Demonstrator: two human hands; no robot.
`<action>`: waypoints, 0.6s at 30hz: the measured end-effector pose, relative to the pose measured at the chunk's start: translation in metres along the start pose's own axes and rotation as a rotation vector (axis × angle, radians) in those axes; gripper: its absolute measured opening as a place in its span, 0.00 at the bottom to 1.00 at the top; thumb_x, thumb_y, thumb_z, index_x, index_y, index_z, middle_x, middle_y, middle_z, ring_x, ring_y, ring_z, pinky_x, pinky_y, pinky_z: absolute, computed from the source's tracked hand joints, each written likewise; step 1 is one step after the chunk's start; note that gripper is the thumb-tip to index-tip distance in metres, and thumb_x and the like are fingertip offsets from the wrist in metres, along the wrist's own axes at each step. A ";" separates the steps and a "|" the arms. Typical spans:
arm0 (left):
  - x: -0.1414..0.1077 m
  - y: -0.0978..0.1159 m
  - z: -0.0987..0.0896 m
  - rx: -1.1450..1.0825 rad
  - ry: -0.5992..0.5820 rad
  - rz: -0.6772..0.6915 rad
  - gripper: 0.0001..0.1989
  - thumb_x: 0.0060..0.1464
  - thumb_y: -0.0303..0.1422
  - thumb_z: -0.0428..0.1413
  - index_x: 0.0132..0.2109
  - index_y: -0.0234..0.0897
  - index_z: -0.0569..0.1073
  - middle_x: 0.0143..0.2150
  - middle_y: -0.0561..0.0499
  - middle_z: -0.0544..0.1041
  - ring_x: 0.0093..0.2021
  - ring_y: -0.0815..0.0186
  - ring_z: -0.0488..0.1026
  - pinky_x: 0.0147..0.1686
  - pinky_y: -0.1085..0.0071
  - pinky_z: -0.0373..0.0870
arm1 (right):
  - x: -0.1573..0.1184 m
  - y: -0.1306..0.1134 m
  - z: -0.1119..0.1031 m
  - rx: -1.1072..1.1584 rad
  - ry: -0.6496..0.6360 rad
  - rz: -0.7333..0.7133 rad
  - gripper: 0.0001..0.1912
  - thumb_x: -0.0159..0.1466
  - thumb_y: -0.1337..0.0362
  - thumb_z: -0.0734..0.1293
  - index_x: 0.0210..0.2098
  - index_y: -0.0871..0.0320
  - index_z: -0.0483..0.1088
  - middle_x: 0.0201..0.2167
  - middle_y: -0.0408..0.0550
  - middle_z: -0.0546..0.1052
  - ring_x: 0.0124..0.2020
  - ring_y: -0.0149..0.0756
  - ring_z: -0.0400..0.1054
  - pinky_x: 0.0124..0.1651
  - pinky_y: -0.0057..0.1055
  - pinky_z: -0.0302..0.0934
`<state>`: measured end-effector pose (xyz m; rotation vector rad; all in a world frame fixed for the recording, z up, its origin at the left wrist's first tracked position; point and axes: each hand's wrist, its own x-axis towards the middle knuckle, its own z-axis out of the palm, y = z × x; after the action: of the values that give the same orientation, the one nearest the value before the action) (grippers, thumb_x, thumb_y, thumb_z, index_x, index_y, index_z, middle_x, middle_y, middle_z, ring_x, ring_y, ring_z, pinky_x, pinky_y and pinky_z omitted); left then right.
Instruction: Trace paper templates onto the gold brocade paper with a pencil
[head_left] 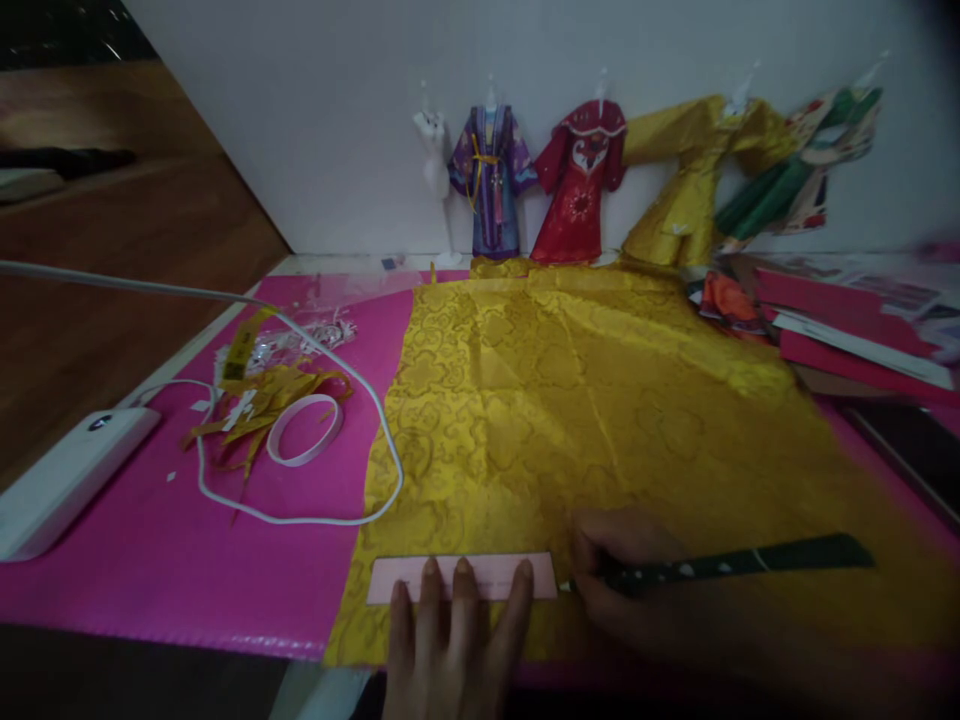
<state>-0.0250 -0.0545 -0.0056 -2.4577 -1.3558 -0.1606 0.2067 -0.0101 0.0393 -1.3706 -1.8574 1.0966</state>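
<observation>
Yellow patterned fabric (pixel 525 400) lies spread over the pink table cover. Near its front edge is a pale pink paper strip (pixel 540 575) with small print. My left hand (pixel 454 640) presses the strip flat with its fingers spread. Just right of the strip, my right hand (pixel 630 560) grips a dark green pen (pixel 780 558) with small pale marks. The pen's tip meets the fabric, or nearly so, beside the strip's right end. Part of my right hand and forearm is in shadow and blurred.
Small dressed mannequins (pixel 491 180) line the white wall. At left are a white power bank (pixel 75 480), its looping cable (pixel 300 520), a white ring (pixel 279 445) and yellow fabric scraps (pixel 262 400). Red papers (pixel 825 300) and a dark phone (pixel 911 450) sit at right.
</observation>
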 end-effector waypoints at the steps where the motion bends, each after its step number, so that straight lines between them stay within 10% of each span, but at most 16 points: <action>1: 0.000 0.000 0.000 -0.001 -0.002 0.000 0.42 0.56 0.34 0.59 0.72 0.58 0.49 0.55 0.44 0.71 0.55 0.45 0.70 0.52 0.43 0.68 | 0.000 0.001 0.000 0.000 -0.007 0.003 0.08 0.54 0.72 0.62 0.22 0.55 0.59 0.19 0.37 0.66 0.21 0.29 0.60 0.24 0.26 0.50; 18: 0.000 0.004 0.002 -0.006 0.025 -0.025 0.42 0.56 0.31 0.59 0.72 0.57 0.50 0.54 0.44 0.72 0.55 0.45 0.70 0.53 0.42 0.67 | 0.001 -0.019 -0.009 -0.034 -0.111 0.078 0.12 0.55 0.76 0.62 0.23 0.54 0.59 0.21 0.38 0.69 0.24 0.33 0.63 0.26 0.30 0.53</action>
<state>-0.0217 -0.0556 -0.0078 -2.4358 -1.3784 -0.2010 0.2048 -0.0094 0.0604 -1.4388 -1.9237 1.2076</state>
